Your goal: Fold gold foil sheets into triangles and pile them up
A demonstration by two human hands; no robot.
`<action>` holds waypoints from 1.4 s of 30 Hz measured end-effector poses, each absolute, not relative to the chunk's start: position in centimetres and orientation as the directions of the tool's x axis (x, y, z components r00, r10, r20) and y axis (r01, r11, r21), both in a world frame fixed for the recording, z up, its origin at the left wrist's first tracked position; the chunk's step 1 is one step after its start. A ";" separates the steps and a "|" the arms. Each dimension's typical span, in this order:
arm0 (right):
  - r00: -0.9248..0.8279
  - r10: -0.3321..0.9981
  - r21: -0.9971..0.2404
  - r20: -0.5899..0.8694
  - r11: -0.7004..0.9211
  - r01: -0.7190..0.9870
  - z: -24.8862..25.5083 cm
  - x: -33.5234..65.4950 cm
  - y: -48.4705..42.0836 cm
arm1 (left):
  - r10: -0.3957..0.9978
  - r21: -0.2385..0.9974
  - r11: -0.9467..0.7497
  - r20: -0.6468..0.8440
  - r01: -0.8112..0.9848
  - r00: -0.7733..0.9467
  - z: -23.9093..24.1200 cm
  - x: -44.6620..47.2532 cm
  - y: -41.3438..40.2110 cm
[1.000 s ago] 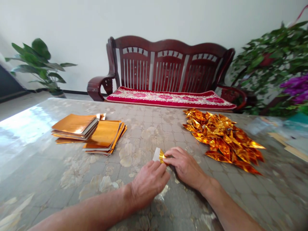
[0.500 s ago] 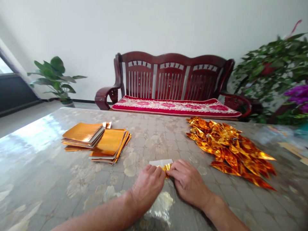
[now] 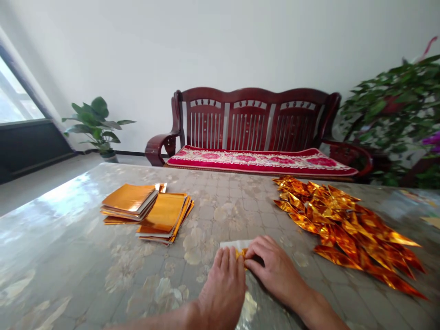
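Note:
A sheet of gold foil paper (image 3: 233,244) lies on the table in front of me, partly folded. Its pale back shows along the far edge, and a strip of gold shows between my hands. My left hand (image 3: 225,282) rests over the near left part of the sheet, fingers straight and flat, pressing it down. On the right end, my right hand (image 3: 275,266) pinches the gold part between thumb and bent fingers. Much of the sheet is hidden under both hands.
Stacked gold paper sheets (image 3: 165,211) lie to the left. A heap of folded gold foil pieces (image 3: 337,220) spreads at the right, with a clear plastic bag (image 3: 405,204) beyond it. Past the patterned table (image 3: 113,293) stands a wooden bench (image 3: 247,123) between potted plants.
My left hand has gone from curled fingers to flat ones laid across the paper. My right hand still pinches the right end. The whole view has shifted slightly.

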State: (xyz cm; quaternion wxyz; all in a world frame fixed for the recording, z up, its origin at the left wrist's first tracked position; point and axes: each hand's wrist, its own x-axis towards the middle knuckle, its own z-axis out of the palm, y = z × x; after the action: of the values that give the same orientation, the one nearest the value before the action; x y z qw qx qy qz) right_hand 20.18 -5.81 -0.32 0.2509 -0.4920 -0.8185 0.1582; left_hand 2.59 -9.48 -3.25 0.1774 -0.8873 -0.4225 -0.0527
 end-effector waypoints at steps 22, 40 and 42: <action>-0.289 0.932 -0.409 0.221 0.357 0.840 -0.3 20.2 -6.5 | 0.552 -0.127 -0.803 0.210 0.582 0.807 -1.9 0.1 -8.0; -0.310 0.942 -0.406 0.127 0.334 0.850 0.6 20.9 -3.7 | 0.692 0.154 -0.722 0.173 0.674 0.701 -0.2 0.5 -8.6; -0.311 0.944 -0.401 0.109 0.328 0.855 0.8 20.8 -3.6 | 0.688 0.167 -0.725 0.178 0.668 0.703 0.0 0.4 -8.4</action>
State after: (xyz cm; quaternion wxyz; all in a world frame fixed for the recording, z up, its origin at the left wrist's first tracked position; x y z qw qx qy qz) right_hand 20.81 -3.56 0.82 0.1639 -0.5634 -0.7983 0.1356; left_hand 0.37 -8.41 0.00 -0.0448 -0.9217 -0.3678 -0.1143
